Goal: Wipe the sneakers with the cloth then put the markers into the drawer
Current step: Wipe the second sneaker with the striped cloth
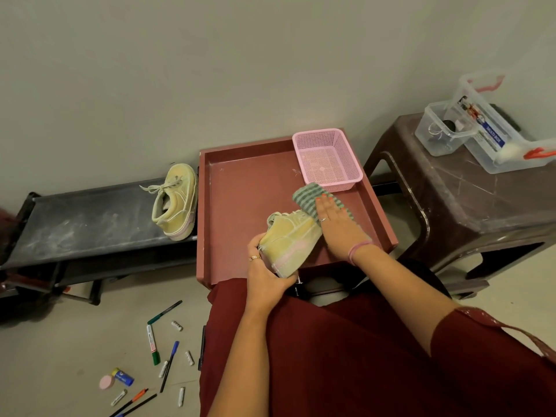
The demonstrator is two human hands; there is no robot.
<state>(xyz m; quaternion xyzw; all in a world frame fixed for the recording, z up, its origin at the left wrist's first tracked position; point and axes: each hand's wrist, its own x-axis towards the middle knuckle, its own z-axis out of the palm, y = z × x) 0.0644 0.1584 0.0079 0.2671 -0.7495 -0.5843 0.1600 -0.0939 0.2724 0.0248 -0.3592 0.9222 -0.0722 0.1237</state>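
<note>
My left hand (266, 273) grips the heel end of a pale yellow sneaker (290, 237) held over the open reddish drawer (240, 200). With flat fingers, my right hand (337, 222) presses a green striped cloth (310, 197) against the sneaker's toe end. The second yellow sneaker (176, 201) lies on its side on the black shoe rack (81, 224) to the left. Several markers (152, 344) and pens lie scattered on the floor at the lower left.
A pink mesh basket (326, 159) stands in the drawer's back right corner. A brown plastic stool (457, 191) on the right carries clear plastic boxes (493, 127). Small batteries (189, 357), a glue stick (123, 377) and a pink round piece lie among the markers.
</note>
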